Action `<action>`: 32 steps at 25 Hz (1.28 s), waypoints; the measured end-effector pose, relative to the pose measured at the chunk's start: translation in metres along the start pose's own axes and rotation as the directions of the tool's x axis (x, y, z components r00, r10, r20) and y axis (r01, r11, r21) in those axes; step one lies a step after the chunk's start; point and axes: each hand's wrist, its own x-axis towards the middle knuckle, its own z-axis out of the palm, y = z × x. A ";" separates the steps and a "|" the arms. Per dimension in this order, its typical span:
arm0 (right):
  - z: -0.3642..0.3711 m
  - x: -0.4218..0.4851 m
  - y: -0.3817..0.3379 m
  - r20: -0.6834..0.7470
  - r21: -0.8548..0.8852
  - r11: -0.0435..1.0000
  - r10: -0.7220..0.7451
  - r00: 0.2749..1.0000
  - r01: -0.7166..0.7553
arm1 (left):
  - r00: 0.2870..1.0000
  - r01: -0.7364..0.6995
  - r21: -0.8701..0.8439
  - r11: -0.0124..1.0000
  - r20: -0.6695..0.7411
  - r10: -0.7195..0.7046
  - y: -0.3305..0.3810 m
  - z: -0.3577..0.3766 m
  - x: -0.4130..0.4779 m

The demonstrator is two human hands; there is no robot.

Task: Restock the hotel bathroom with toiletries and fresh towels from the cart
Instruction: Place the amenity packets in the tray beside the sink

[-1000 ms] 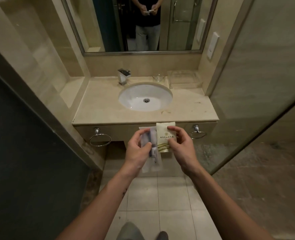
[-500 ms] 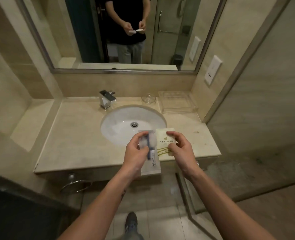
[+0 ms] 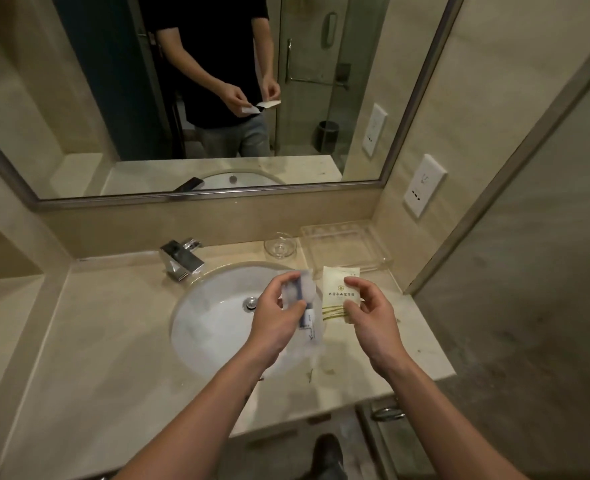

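In left hand (image 3: pixel 279 317): clear packet (image 3: pixel 305 299), pinched between thumb and curled fingers; dark item inside, too blurred to name. In right hand (image 3: pixel 373 313): cream packet (image 3: pixel 338 289), pinched near lower edge by thumb and fingertips, printed face up. Held side by side, just apart, above right rim of basin (image 3: pixel 210 327) and counter (image 3: pixel 113 341). Likely split 1 per hand for separate placing. Beyond, by wall: clear tray (image 3: pixel 378 268), glass dish (image 3: pixel 280 245) just left of it; probable home for both. Tap (image 3: pixel 182 259) behind basin. 2 packets not yet set down. No towels or cart in view.
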 end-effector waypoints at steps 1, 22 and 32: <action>-0.001 0.014 0.002 -0.005 -0.013 1.000 0.009 1.000 -0.009 | 1.000 0.011 -0.004 1.000 -0.004 -0.011 -0.001 0.005 0.014; -0.020 0.351 0.110 0.093 -0.135 0.955 0.278 0.956 -0.264 | 0.970 0.158 0.082 0.984 -0.196 -0.140 -0.092 0.137 0.327; -0.021 0.401 0.130 0.227 -0.480 0.877 0.084 0.970 0.036 | 0.969 0.115 0.431 0.895 -0.245 -0.007 -0.122 0.155 0.363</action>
